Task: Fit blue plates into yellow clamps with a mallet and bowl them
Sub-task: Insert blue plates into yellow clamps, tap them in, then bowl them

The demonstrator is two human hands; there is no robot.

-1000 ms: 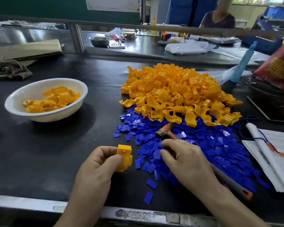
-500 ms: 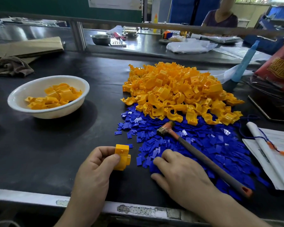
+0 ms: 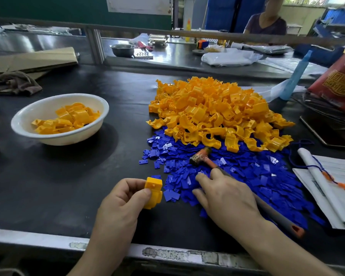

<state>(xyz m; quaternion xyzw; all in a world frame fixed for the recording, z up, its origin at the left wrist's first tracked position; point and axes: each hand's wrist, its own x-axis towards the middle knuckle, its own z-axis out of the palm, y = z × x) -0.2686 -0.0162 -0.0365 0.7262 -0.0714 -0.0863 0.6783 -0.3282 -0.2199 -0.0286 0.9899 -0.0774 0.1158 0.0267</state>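
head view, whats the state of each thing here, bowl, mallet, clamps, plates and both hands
white bowl: upright, partly filled with yellow clamps
mallet: lying on the blue plates, handle under the right hand
yellow clamp pile: loose heap on the table
blue plates: spread loose in front of the heap
held clamp: gripped upright in the left hand
left hand: closed on the clamp
right hand: open, fingers down among the plates

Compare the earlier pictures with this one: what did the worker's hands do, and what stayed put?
The right hand slid back toward the worker across the blue plates, uncovering the mallet, then forward again, fingers spread. The left hand kept gripping its yellow clamp. The clamp pile and bowl stayed put.
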